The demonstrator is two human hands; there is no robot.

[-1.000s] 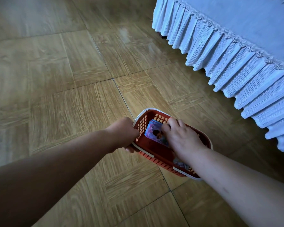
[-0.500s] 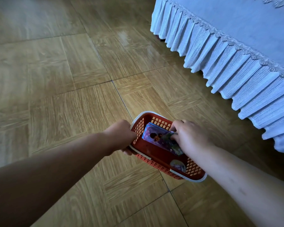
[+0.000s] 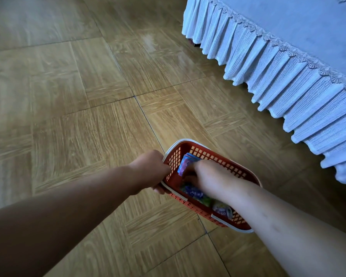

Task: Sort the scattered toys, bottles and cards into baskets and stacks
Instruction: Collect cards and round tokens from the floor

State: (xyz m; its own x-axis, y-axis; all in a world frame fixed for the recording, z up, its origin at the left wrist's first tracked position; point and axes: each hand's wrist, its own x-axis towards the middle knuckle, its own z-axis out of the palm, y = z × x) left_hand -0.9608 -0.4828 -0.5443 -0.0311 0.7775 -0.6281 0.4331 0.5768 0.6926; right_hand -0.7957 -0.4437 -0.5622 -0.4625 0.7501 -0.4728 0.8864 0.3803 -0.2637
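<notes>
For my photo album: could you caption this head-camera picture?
Left hand grips the rim of a red basket while the right hand reaches inside among colourful cards, beside a frilled white bed skirt.

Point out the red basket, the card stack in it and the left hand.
red basket (image 3: 208, 153): head view, far lattice wall.
card stack (image 3: 185, 164): head view, purple printed face.
left hand (image 3: 150, 170): head view, back of the hand.

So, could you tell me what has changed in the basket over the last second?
The right hand has pushed deeper into the basket, standing the cards it holds up on edge in the far corner; more loose cards show on the bottom. The left hand still grips the rim at the same spot.
</notes>
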